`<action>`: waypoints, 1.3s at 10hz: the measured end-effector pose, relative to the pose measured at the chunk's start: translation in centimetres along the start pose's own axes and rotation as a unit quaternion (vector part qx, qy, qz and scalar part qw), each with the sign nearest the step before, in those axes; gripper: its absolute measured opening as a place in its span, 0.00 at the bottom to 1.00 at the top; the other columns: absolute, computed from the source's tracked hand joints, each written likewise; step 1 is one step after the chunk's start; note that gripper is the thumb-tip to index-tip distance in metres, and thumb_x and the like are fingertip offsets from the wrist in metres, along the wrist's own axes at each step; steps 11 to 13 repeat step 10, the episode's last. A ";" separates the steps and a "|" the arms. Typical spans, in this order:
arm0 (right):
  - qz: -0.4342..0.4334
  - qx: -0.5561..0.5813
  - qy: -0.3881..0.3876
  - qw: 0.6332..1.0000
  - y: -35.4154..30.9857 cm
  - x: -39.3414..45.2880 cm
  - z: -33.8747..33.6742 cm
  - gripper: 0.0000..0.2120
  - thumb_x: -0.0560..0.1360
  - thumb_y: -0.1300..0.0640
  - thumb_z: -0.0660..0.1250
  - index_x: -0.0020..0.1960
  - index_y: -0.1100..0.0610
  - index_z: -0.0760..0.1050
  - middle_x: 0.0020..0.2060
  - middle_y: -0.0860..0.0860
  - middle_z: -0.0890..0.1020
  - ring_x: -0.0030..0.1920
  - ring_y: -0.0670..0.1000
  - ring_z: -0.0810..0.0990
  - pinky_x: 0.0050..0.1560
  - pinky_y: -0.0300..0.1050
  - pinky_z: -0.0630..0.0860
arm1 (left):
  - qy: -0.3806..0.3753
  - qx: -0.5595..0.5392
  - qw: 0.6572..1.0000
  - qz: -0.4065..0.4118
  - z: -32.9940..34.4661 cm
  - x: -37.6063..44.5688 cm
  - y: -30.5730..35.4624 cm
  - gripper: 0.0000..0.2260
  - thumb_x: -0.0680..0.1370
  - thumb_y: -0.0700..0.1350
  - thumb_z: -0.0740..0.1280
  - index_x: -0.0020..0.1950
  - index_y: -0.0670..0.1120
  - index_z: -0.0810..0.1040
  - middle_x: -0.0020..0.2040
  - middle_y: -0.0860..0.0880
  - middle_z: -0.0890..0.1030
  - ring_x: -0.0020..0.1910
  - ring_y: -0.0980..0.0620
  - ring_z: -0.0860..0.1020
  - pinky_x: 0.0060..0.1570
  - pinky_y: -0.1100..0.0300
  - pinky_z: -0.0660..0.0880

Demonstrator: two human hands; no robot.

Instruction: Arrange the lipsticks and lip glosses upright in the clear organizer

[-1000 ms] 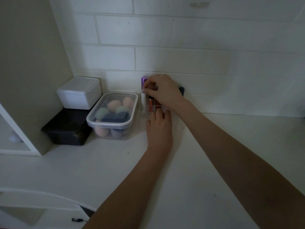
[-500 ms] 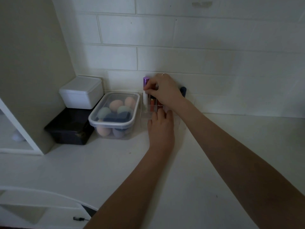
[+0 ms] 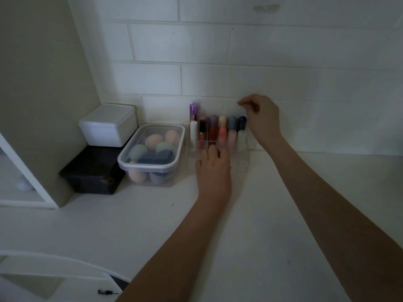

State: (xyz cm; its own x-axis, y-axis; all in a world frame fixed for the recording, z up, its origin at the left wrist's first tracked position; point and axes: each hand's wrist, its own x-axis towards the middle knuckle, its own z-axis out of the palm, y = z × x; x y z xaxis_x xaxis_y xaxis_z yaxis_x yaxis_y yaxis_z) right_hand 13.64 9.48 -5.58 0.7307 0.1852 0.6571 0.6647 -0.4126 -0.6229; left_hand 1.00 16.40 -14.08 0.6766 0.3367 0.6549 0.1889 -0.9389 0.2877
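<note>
A: While the left hand (image 3: 214, 165) rests with straight fingers against the front of the clear organizer (image 3: 244, 158), what does the step call for?

B: Judged from the view, steadying. The organizer is light and transparent; a flat press on its front wall should keep it from sliding on the worktop (image 3: 272, 214) while tubes are checked. Any tube that leans is best corrected from its cap, with a push straight down into its own cell.

A: And the right hand (image 3: 262, 118)?

B: It hangs at centre right of the frame, above and just right of the row, fingers loosely curled and holding nothing. Whether the fingertips touch the tiled wall (image 3: 218, 51) cannot be told.

A: Where do the lipsticks and lip glosses (image 3: 222, 132) stand?

B: Upright in the organizer, centre of frame, against the wall. The purple-capped tube (image 3: 193, 111) and the white tube (image 3: 193, 132) mark the left end; the dark blue-capped tube (image 3: 242, 123) marks the right end, just beside the right hand's palm. The left hand lies just below the row.

A: Neighbours?

B: The lidded tub of makeup sponges (image 3: 152, 153) stands just left of the organizer.
</note>
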 end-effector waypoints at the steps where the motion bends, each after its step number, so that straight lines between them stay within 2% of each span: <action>1: 0.017 -0.006 -0.055 0.998 1.2 -0.4 -0.5 0.10 0.73 0.66 0.63 0.46 0.59 0.82 0.46 0.54 0.84 0.49 0.52 0.81 0.48 0.28 0.69 | -0.018 -0.019 1.000 0.005 -0.2 0.0 0.1 0.43 0.64 0.38 0.76 0.75 0.44 0.59 0.60 0.41 0.75 0.60 0.41 0.70 0.41 0.52 0.77; 2: 0.021 -0.010 -0.090 0.996 1.6 -0.8 -0.5 0.10 0.74 0.66 0.62 0.47 0.60 0.82 0.47 0.55 0.84 0.50 0.52 0.80 0.50 0.34 0.69 | -0.027 -0.041 0.999 0.002 -0.5 -0.1 0.1 0.44 0.66 0.37 0.73 0.76 0.45 0.54 0.66 0.40 0.71 0.63 0.41 0.65 0.43 0.50 0.77; 3: 0.020 -0.008 -0.088 0.996 1.5 -1.1 -0.7 0.09 0.76 0.64 0.62 0.50 0.61 0.81 0.47 0.55 0.84 0.48 0.49 0.79 0.51 0.34 0.69 | -0.031 -0.046 0.998 0.000 -0.6 -0.1 0.1 0.44 0.66 0.37 0.73 0.76 0.46 0.53 0.66 0.40 0.70 0.63 0.41 0.66 0.44 0.50 0.76; 5: 0.017 -0.001 -0.081 0.997 1.5 -1.3 -0.4 0.07 0.76 0.62 0.64 0.49 0.61 0.81 0.46 0.55 0.84 0.47 0.52 0.80 0.49 0.35 0.70 | -0.032 -0.042 0.999 0.002 -0.6 -0.1 0.1 0.43 0.67 0.38 0.74 0.76 0.45 0.55 0.63 0.41 0.73 0.62 0.40 0.69 0.43 0.50 0.75; 6: 0.022 0.005 -0.075 0.997 1.4 -1.5 -0.5 0.07 0.75 0.64 0.64 0.50 0.61 0.80 0.46 0.55 0.84 0.45 0.49 0.79 0.45 0.25 0.69 | -0.044 -0.041 0.998 -0.005 -0.6 -0.1 0.0 0.40 0.67 0.39 0.75 0.75 0.45 0.58 0.55 0.40 0.76 0.57 0.40 0.73 0.44 0.49 0.74; 7: 0.026 0.019 -0.062 0.998 1.4 -2.3 -0.3 0.08 0.76 0.64 0.63 0.51 0.60 0.80 0.46 0.55 0.84 0.44 0.46 0.78 0.42 0.19 0.67 | -0.044 -0.046 0.998 -0.005 -0.5 -0.1 -0.1 0.38 0.67 0.39 0.75 0.74 0.44 0.61 0.50 0.42 0.76 0.52 0.41 0.74 0.43 0.49 0.73; 8: 0.028 0.025 -0.064 0.997 1.1 -2.5 -0.7 0.10 0.77 0.63 0.61 0.54 0.59 0.80 0.49 0.53 0.84 0.47 0.45 0.77 0.44 0.18 0.66 | -0.040 -0.036 0.999 0.002 -0.6 0.0 -0.1 0.40 0.68 0.39 0.75 0.75 0.45 0.59 0.56 0.41 0.76 0.59 0.39 0.71 0.44 0.48 0.74; 9: 0.048 0.058 -0.016 0.997 0.7 -2.9 -1.6 0.13 0.78 0.64 0.58 0.55 0.57 0.79 0.47 0.51 0.82 0.46 0.46 0.79 0.45 0.22 0.69 | -0.061 -0.059 0.996 -0.007 -0.9 0.1 -0.1 0.36 0.69 0.39 0.73 0.74 0.44 0.60 0.59 0.42 0.74 0.63 0.40 0.69 0.49 0.48 0.72; 10: 0.072 0.154 0.051 0.984 -1.0 -2.6 -3.7 0.15 0.78 0.66 0.55 0.52 0.56 0.79 0.40 0.52 0.82 0.41 0.49 0.80 0.46 0.38 0.75 | -0.021 -0.115 0.993 -0.018 -2.2 0.7 0.2 0.17 0.69 0.38 0.70 0.56 0.42 0.72 0.52 0.44 0.76 0.52 0.44 0.74 0.49 0.50 0.75; 13: 0.072 0.154 0.051 0.984 -1.0 -2.6 -3.7 0.15 0.78 0.66 0.55 0.52 0.56 0.79 0.40 0.52 0.82 0.41 0.49 0.80 0.46 0.38 0.75 | -0.021 -0.115 0.993 -0.018 -2.2 0.7 0.2 0.17 0.69 0.38 0.70 0.56 0.42 0.72 0.52 0.44 0.76 0.52 0.44 0.74 0.49 0.50 0.75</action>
